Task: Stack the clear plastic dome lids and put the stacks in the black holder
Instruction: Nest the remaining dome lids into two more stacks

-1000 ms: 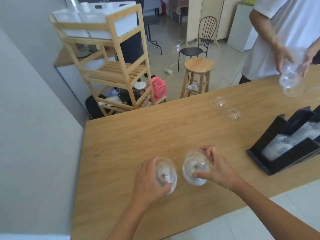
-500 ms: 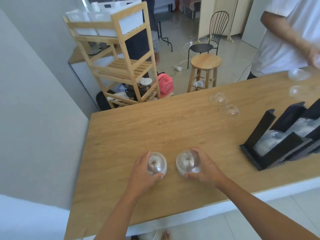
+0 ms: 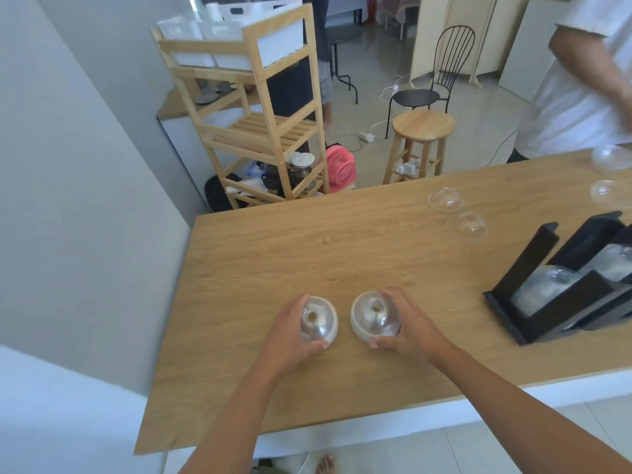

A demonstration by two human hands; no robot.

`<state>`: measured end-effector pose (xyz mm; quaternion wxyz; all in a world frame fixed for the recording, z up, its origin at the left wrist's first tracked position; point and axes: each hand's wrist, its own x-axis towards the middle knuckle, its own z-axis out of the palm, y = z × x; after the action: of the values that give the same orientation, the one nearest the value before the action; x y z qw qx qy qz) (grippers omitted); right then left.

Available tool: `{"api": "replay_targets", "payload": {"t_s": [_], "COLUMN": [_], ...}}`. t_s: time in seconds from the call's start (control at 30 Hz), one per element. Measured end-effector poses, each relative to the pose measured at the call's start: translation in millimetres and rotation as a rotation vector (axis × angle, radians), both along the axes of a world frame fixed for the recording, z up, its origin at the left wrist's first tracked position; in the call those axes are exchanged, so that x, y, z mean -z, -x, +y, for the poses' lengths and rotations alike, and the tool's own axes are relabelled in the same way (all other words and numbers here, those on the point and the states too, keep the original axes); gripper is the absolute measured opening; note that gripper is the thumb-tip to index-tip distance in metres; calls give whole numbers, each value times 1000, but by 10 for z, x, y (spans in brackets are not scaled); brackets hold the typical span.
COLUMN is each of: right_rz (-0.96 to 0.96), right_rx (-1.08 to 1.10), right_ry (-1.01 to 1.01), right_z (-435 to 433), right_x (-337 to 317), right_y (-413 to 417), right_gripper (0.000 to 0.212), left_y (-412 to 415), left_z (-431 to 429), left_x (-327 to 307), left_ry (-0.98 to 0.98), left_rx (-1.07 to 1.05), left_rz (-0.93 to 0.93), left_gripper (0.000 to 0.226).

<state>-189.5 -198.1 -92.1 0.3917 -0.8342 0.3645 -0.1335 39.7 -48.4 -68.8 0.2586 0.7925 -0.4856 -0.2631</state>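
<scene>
Here my left hand and right hand each clamp a dome-lid stack on the near desk, black holder far right, and I fear squeezing could crack or scatter them

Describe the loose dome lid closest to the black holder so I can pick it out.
Start at the black holder on the table's right side. Just beyond its left upright lie two clear dome lids. Yours is the nearer dome lid, rim down, closer to the holder than its twin.
</scene>
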Motion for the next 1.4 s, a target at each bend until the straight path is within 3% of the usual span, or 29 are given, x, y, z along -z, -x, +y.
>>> {"api": "replay_targets", "payload": {"t_s": [0.23,0.3,0.43,0.63,0.73,0.97,1.23,1.4], "right_rz": [81,76,97,303,419,430,265,259], "right_rx": [-47,-25,110,326,405,632,879,1005], "right_ry": [-92,-111,-46,99,83,63,53,125], "right_z": [-95,-180,-423,-801,-934,-1325,-1948,-2294], "right_x": [-176,-284,-560,-851,-927,-874,-575,-348], "right_y": [45,91,114,138,176,187,39,-6], "right_gripper": [144,139,108,85,87,90,94,97], "left_y": [-250,-381,-639,-816,-720,-263,228,486], "left_z": [8,-32,-259,-968,-1359,-2350,-3398,-4087], "left_x": [-191,-311,-577,-784,-846,-889,-783,-572], "left_ry": [-63,-42,16,36,13,10,-43,-70], "left_rx": [46,48,59,230,345,478,516,540], "left_rz": [161,174,121,-91,-159,-226,-298,-286], "left_gripper": [148,143,125,97,95,91,95,97]}}
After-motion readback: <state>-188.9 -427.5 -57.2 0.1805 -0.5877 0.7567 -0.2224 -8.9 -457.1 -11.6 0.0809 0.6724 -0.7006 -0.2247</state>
